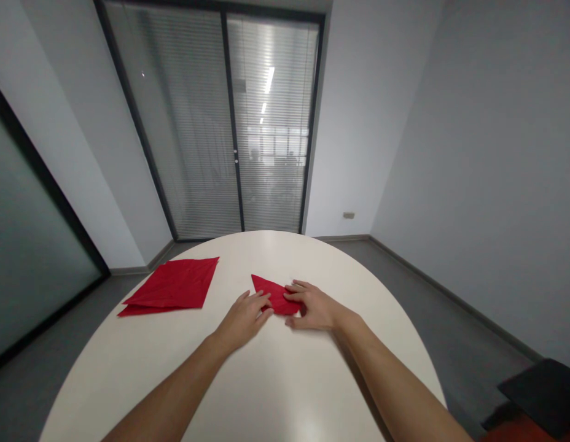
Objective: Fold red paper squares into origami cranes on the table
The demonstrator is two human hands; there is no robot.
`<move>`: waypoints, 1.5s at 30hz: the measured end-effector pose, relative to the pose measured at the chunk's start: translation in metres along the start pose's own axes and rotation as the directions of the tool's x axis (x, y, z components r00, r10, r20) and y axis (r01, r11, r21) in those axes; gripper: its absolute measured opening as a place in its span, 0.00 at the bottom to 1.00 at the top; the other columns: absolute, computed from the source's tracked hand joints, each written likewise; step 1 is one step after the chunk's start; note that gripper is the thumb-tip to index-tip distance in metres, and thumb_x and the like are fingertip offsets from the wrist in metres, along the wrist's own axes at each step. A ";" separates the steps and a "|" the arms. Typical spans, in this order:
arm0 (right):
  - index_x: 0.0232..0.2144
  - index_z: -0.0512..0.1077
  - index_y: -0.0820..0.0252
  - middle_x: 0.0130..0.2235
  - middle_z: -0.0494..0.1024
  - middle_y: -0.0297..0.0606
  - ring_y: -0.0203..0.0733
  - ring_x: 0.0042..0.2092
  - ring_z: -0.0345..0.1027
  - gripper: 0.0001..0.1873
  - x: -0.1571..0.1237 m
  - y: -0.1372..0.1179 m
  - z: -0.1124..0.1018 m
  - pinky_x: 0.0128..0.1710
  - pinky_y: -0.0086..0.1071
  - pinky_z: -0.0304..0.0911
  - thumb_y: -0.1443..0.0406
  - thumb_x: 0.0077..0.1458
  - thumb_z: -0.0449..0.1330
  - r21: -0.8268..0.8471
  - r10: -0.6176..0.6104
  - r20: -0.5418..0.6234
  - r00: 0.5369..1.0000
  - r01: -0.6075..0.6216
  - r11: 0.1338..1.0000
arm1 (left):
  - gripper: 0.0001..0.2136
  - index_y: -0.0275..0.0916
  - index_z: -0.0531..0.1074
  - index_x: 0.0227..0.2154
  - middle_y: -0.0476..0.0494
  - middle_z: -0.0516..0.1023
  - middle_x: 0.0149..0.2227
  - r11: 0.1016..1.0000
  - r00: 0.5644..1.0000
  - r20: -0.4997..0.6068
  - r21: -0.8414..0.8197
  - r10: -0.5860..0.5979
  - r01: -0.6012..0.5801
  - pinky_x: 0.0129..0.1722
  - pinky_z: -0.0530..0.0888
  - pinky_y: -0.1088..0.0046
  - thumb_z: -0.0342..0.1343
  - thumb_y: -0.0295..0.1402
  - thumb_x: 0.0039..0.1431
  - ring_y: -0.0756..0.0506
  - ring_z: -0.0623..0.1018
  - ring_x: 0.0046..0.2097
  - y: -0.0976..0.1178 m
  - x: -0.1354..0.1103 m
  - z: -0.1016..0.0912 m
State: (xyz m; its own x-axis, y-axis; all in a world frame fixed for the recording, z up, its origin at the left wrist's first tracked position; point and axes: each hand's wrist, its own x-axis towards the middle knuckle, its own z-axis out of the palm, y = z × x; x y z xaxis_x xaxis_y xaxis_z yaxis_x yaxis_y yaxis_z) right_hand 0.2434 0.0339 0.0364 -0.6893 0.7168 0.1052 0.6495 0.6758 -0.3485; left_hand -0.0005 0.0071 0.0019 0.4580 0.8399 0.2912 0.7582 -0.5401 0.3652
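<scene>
A small folded red sheet (276, 296), pointed at its far left end, lies on the round white table in front of me; cloth or paper, I cannot tell. My left hand (245, 319) is at its near left edge, thumb and index finger close together with the edge between them. On its right end rest the fingertips of my right hand (313, 307), spread, with the thumb apart on the near side. Part of the sheet is hidden under these fingers. Further left lies a larger folded red sheet (177, 283), its layers slightly parted along the near edge; neither hand touches it.
The white table (248, 393) has a curved far edge. Behind it stand a dark-framed glass partition with blinds (193, 135) and a pale wall (359, 123) with a small socket (348, 215). A black chair part (547, 393) shows at the lower right.
</scene>
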 end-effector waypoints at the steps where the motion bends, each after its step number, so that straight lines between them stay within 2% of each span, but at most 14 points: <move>1: 0.57 0.73 0.64 0.61 0.70 0.51 0.59 0.64 0.58 0.36 0.000 0.000 0.000 0.64 0.47 0.51 0.48 0.51 0.64 -0.001 -0.016 -0.028 0.999 0.016 1.000 | 0.09 0.42 0.75 0.44 0.39 0.76 0.58 1.000 1.000 0.001 0.004 0.002 -0.002 0.64 0.61 0.52 0.51 0.35 0.68 0.40 0.72 0.62 0.000 0.000 0.000; 3: 0.52 0.77 0.62 0.55 0.76 0.49 0.55 0.57 0.65 0.29 0.000 0.000 0.000 0.59 0.42 0.58 0.53 0.52 0.65 0.006 -0.032 -0.076 0.997 0.033 0.999 | 0.10 0.42 0.75 0.43 0.39 0.76 0.58 1.000 1.000 -0.002 0.011 0.008 -0.008 0.63 0.61 0.53 0.50 0.35 0.68 0.40 0.72 0.61 0.000 0.000 0.000; 7: 0.44 0.80 0.59 0.46 0.80 0.44 0.47 0.48 0.70 0.15 0.001 0.002 0.000 0.50 0.35 0.63 0.63 0.56 0.59 0.047 0.008 -0.117 0.993 -0.003 0.999 | 0.11 0.42 0.76 0.42 0.41 0.77 0.56 0.999 1.000 -0.019 0.023 0.022 -0.022 0.61 0.64 0.54 0.47 0.34 0.70 0.40 0.74 0.59 0.002 0.000 -0.002; 11: 0.37 0.79 0.61 0.38 0.79 0.42 0.43 0.40 0.70 0.12 0.001 0.005 0.000 0.42 0.32 0.63 0.63 0.60 0.56 0.071 0.076 -0.125 0.989 -0.068 0.995 | 0.12 0.41 0.76 0.43 0.42 0.79 0.54 0.999 0.999 -0.041 0.027 0.025 -0.024 0.61 0.65 0.54 0.46 0.32 0.70 0.41 0.75 0.57 0.003 0.000 -0.002; 14: 0.36 0.78 0.62 0.37 0.79 0.42 0.42 0.38 0.70 0.13 0.001 0.005 0.000 0.39 0.31 0.61 0.61 0.62 0.55 0.073 0.117 -0.139 0.983 -0.108 0.992 | 0.12 0.41 0.76 0.44 0.42 0.79 0.53 1.000 0.998 -0.054 0.015 0.016 -0.015 0.61 0.65 0.54 0.46 0.31 0.69 0.42 0.77 0.55 0.002 0.000 -0.001; 21: 0.43 0.74 0.61 0.40 0.78 0.43 0.43 0.40 0.70 0.13 0.006 0.003 0.010 0.39 0.32 0.60 0.62 0.66 0.52 0.070 0.201 -0.232 0.952 -0.190 0.979 | 0.13 0.40 0.75 0.45 0.41 0.81 0.51 1.000 0.994 -0.102 -0.007 -0.025 0.025 0.59 0.66 0.57 0.45 0.30 0.70 0.42 0.78 0.51 0.005 0.002 0.002; 25: 0.48 0.72 0.61 0.42 0.78 0.45 0.43 0.43 0.71 0.15 0.009 0.001 0.015 0.42 0.32 0.61 0.63 0.67 0.50 0.080 0.248 -0.254 0.935 -0.235 0.969 | 0.11 0.40 0.75 0.43 0.41 0.82 0.45 0.998 0.988 -0.138 -0.015 -0.068 0.067 0.53 0.70 0.61 0.47 0.31 0.68 0.41 0.80 0.46 0.006 0.003 0.005; 30: 0.55 0.68 0.59 0.42 0.78 0.44 0.44 0.42 0.72 0.18 0.012 0.001 0.022 0.44 0.33 0.62 0.63 0.66 0.51 0.087 0.307 -0.287 0.907 -0.294 0.952 | 0.07 0.40 0.74 0.40 0.42 0.81 0.42 0.989 0.977 -0.167 -0.089 -0.133 0.119 0.45 0.73 0.67 0.51 0.27 0.64 0.43 0.80 0.44 0.005 0.004 0.008; 33: 0.55 0.68 0.61 0.44 0.78 0.45 0.44 0.44 0.71 0.19 0.013 0.003 0.025 0.46 0.34 0.62 0.64 0.64 0.53 0.075 0.308 -0.307 0.900 -0.300 0.951 | 0.11 0.40 0.73 0.45 0.42 0.81 0.45 0.983 0.971 -0.180 -0.118 -0.159 0.139 0.48 0.73 0.66 0.53 0.25 0.62 0.43 0.79 0.46 0.003 0.004 0.009; 36: 0.54 0.70 0.62 0.48 0.77 0.47 0.46 0.49 0.69 0.19 0.013 0.000 0.023 0.51 0.36 0.62 0.66 0.62 0.55 0.009 0.255 -0.328 0.910 -0.267 0.964 | 0.17 0.40 0.71 0.53 0.41 0.79 0.52 0.990 0.976 -0.185 -0.103 -0.115 0.097 0.54 0.72 0.65 0.52 0.24 0.62 0.43 0.78 0.52 0.002 0.004 0.009; 39: 0.54 0.71 0.61 0.57 0.73 0.48 0.48 0.57 0.64 0.19 0.014 -0.009 0.021 0.57 0.40 0.59 0.67 0.63 0.53 -0.082 0.180 -0.337 0.924 -0.219 0.972 | 0.16 0.41 0.76 0.50 0.42 0.78 0.54 0.996 0.984 -0.160 -0.031 -0.084 0.080 0.57 0.71 0.63 0.51 0.24 0.63 0.42 0.77 0.54 0.001 0.004 0.010; 42: 0.60 0.67 0.62 0.64 0.66 0.48 0.49 0.64 0.57 0.23 0.014 -0.025 0.024 0.64 0.43 0.51 0.64 0.66 0.50 -0.078 0.090 -0.270 0.959 -0.115 0.990 | 0.14 0.42 0.78 0.47 0.43 0.78 0.54 0.997 0.986 -0.146 0.020 -0.076 0.079 0.58 0.71 0.61 0.51 0.26 0.64 0.42 0.76 0.55 -0.001 0.005 0.011; 45: 0.67 0.57 0.65 0.69 0.57 0.48 0.50 0.70 0.48 0.31 0.015 -0.036 0.031 0.69 0.47 0.41 0.56 0.69 0.45 -0.021 0.041 -0.100 0.994 -0.044 0.999 | 0.15 0.42 0.78 0.49 0.44 0.79 0.54 0.999 0.991 -0.130 0.029 -0.039 0.043 0.58 0.71 0.63 0.50 0.26 0.65 0.42 0.76 0.55 -0.001 0.005 0.010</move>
State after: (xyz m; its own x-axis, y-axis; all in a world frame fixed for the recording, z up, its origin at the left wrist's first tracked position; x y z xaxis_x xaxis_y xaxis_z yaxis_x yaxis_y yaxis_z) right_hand 0.1997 0.0149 0.0216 -0.6264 0.7576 0.1835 0.6855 0.6474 -0.3331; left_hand 0.0057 0.0129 -0.0058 0.3640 0.8460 0.3897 0.7901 -0.5020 0.3518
